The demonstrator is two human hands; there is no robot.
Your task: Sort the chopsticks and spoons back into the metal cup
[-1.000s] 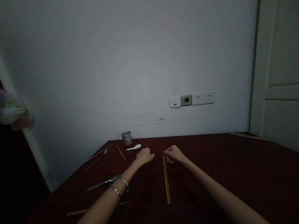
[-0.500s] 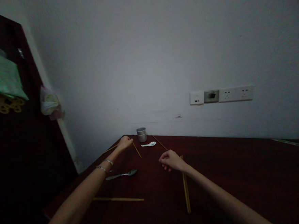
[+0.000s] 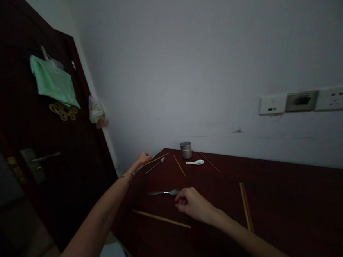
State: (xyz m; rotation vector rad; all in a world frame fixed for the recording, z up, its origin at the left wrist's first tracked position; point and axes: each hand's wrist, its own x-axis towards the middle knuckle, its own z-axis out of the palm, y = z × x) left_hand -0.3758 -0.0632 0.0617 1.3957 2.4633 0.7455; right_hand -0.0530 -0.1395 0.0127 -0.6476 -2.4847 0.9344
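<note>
One metal cup (image 3: pixel 186 151) stands at the far edge of the dark table (image 3: pixel 288 198), and everything spreads out from there! Left of the cup, right out at the table's edge, is the left hand (image 3: pixel 144 157), fingers bent inward beside one edge chopstick (image 3: pixel 158 158); whether they grip it, I cannot tell. Two bracelets (image 3: pixel 128 175) circle that wrist.

Now the right hand (image 3: pixel 193 203), on the near side of the cup, fingers curled narrow at the bowl end of one metal spoon (image 3: pixel 164 192); contact there is impossible to call, and so is anything inside the curl.

Count the spoons: three! That metal one nearer than the cup, one long-handled spoon (image 3: pixel 155 165) to the cup's left, one white spoon (image 3: pixel 199 162) just in front and slightly right.

Chopsticks: six! The edge one; one slanted stick (image 3: pixel 180 166) just left and nearer than the cup; one right-hand stick (image 3: pixel 209 162) just right of it; one near stick (image 3: pixel 161 219) well in front and left; and a side-by-side pair (image 3: pixel 245 205), well right and nearer.
</note>
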